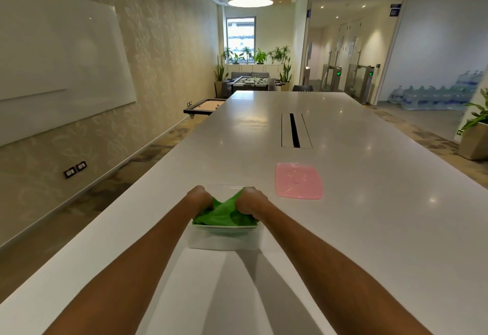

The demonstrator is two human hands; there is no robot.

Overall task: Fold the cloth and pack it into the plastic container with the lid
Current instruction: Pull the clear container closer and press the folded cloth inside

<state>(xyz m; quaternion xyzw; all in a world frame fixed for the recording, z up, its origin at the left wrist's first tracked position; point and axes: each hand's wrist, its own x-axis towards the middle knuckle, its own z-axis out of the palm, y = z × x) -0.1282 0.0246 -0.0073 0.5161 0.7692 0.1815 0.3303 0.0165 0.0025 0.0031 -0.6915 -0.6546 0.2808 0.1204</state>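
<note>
A clear plastic container [224, 241] stands on the white table in front of me. A bunched green cloth [224, 214] lies inside it, rising a little above the rim. My left hand [199, 198] presses down on the cloth's left side, fingers curled into it. Gripping the right side of the cloth is my right hand [250, 202]. The fingertips of both hands are hidden in the fabric. The pink lid [298, 180] lies flat on the table, apart from the container, to its far right.
The long white table [369, 202] stretches ahead, with a cable slot [295, 131] in its middle beyond the lid. The table's left edge runs diagonally near my left forearm. A wall with a whiteboard is at left, and water bottles and plants far right.
</note>
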